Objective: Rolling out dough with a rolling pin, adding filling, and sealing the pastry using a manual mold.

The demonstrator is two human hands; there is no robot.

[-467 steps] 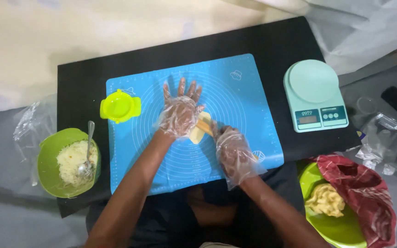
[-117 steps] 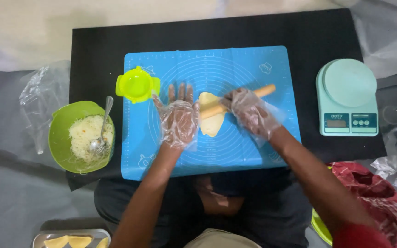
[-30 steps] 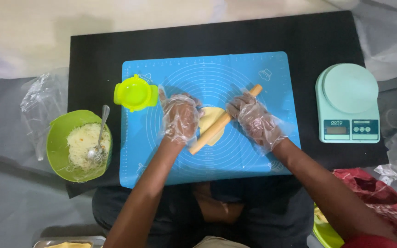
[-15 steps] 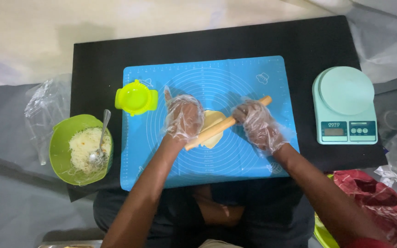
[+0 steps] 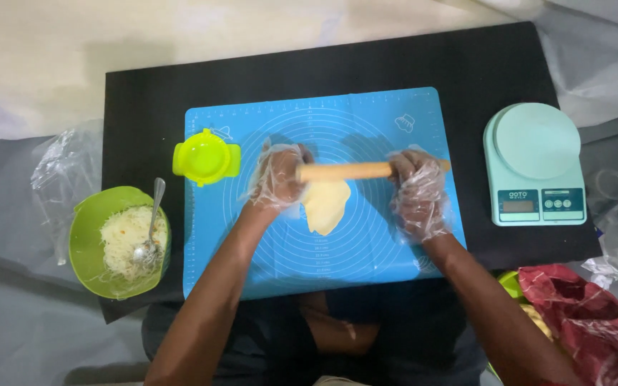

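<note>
Nearest the camera, both forearms extend up over the blue silicone mat [image 5: 366,236], which lies on a black tabletop [image 5: 144,107]. Each hand wears a clear plastic glove. The left hand [image 5: 277,177] presses on the left end of a wooden rolling pin [image 5: 345,171], fingers loosely curled over it. The right hand [image 5: 418,187] covers the right end in the same manner.

The pin's long axis runs left to right, almost level, directly between the two hands. A flattened piece of pale yellow dough [image 5: 325,204] lies on the mat beneath the pin's middle and extends toward the person; it is slightly closer to the left hand.

Farther out: a yellow-green round press mould [image 5: 205,157] at the mat's left edge, a green bowl [image 5: 84,236] holding shredded filling and a spoon [image 5: 153,221], and a pale green kitchen scale [image 5: 534,161] at right.
</note>
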